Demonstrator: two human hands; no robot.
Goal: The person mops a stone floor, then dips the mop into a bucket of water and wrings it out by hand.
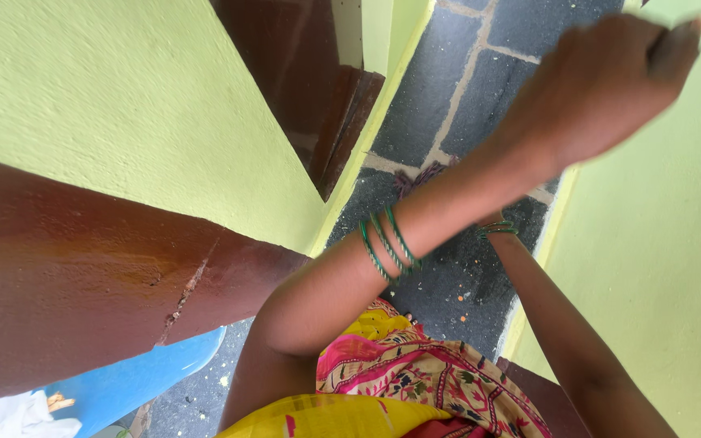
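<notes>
My left arm reaches across from the lower middle to the upper right, with green bangles [389, 243] on the forearm. My left hand [602, 85] is raised near the green wall on the right [659, 243], blurred, with its fingers curled into a fist. Nothing shows clearly inside it. My right forearm [561, 324] rises from the lower right, also with green bangles [498, 229] at the wrist. The right hand itself is hidden behind my left forearm. Below lies my yellow and pink patterned garment [415, 377].
A green wall [123, 97] with a reddish-brown band [83, 276] fills the left. A dark brown wooden door edge [318, 89] stands at the top. Dark stone floor [448, 89] runs between the walls. A blue plastic item [139, 377] and white cloth [10, 414] sit bottom left.
</notes>
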